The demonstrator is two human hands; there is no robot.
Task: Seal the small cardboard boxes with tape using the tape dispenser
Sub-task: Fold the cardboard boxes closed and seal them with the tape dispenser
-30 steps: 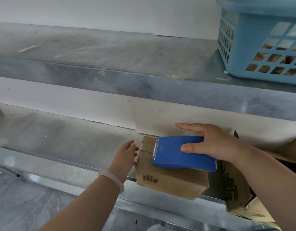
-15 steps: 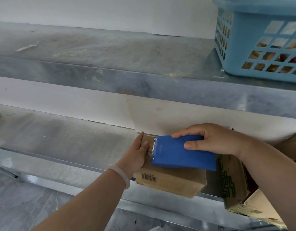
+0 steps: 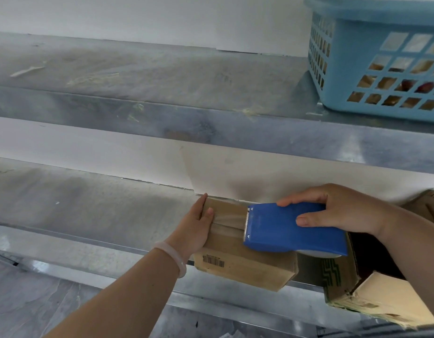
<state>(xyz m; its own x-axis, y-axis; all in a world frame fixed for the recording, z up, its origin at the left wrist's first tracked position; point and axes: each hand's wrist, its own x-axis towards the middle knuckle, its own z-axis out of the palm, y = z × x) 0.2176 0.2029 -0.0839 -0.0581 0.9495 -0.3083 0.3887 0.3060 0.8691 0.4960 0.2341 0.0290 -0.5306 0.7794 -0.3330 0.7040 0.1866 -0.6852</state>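
**anon:** why was the left hand flat on the 9 o'clock end of the small cardboard box?

**me:** watching remotely, I read it as an anchor. Straight fingers and thumb pressed the tape end down so it wouldn't lift. The right hand had its grip wrapped round the tape dispenser, with the tape taut along the top seam. The box sat on the shelf edge, at 5 o'clock in my view.

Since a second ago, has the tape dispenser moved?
Yes. The tape dispenser has slid right along the small box, away from its barcode end, leaving tape behind it.
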